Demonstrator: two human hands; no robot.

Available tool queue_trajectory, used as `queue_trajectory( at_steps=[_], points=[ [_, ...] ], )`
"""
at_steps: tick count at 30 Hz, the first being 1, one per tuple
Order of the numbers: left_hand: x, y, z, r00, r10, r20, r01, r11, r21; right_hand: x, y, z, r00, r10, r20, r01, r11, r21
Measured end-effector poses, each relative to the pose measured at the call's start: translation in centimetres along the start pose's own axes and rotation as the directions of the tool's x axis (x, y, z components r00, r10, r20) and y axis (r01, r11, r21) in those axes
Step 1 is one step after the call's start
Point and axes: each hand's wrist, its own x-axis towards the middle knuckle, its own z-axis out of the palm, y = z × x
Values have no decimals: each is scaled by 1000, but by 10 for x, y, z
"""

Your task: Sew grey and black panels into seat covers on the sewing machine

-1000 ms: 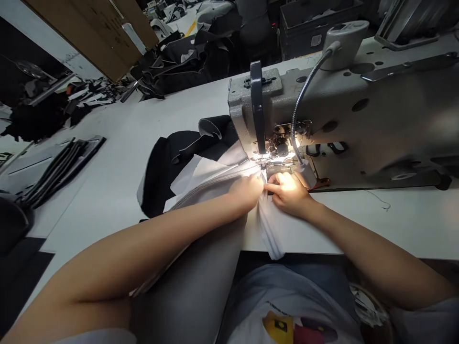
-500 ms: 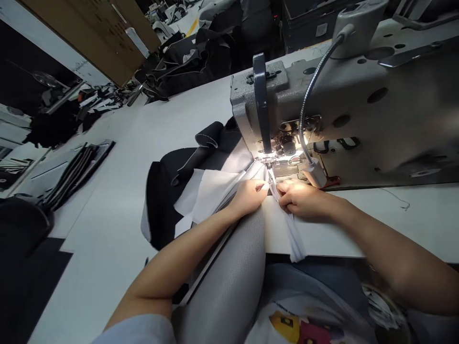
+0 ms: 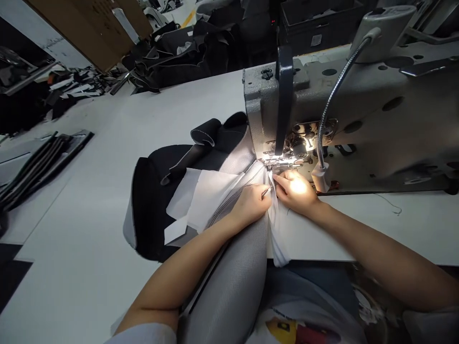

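Note:
Close in front of the needle of a sewing machine, my left hand is closed on the edge of a grey mesh fabric piece. A small dark, thin metal tip pokes out by its thumb; I cannot make out the whole object. To the right of the needle, my right hand has its bent fingertips on a thin white fabric strip, which runs from the presser foot down over the table edge. Black fabric and white sheet pieces are bunched left of my left hand.
A lamp on a bendy metal neck lights the needle area. Stacked dark pieces lie at the left of the white table. Behind are a heap of dark fabric and a dark crate.
My right hand has moved up the white strip, closer to the presser foot. The strip's lower end has swung left. The view has shifted slightly.

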Motion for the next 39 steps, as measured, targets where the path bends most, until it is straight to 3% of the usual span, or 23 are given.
queue_trajectory(
  at_steps=[3, 6, 9, 14, 19, 24, 26, 29, 32, 36, 39],
  points=[
    [2, 6, 6, 1000, 7, 19, -10, 990, 143, -2, -4, 0, 999, -22, -42, 25, 998, 66],
    [4, 10, 7, 997, -13, 70, -2, 979, 205, -3, -6, -5, 998, -56, 10, 55, 997, 63],
    [4, 11, 0, 995, -13, 96, 2, 994, 112, 1, -10, -16, 988, -39, 148, 44, 999, -31],
    [0, 8, -7, 989, -118, 94, 128, 985, -113, 12, -20, -40, 932, 42, 359, 19, 986, -164],
    [7, 8, -3, 987, -145, 75, 155, 976, -155, 16, -13, -40, 936, 56, 347, 7, 984, -179],
    [22, 1, 2, 997, -78, 5, 78, 996, -54, 11, 0, -23, 986, -13, 164, 25, 997, -75],
    [25, 0, 3, 999, -49, -13, 49, 999, 9, 5, -1, -20, 993, 15, 115, -16, 1000, 10],
    [25, 6, -2, 1000, -28, 10, 27, 991, 133, -2, -9, -25, 984, 82, 156, -89, 995, 41],
    [19, 19, -13, 988, -83, 132, 45, 962, 270, -4, -13, -32, 959, 118, 259, -119, 993, -11],
    [11, 29, -23, 934, -205, 291, 67, 904, 421, 2, -1, -35, 924, 58, 378, -66, 998, 9],
    [9, 24, -21, 941, -168, 295, 35, 912, 408, 5, 11, -32, 931, 85, 355, -108, 993, 48]
  ],
)
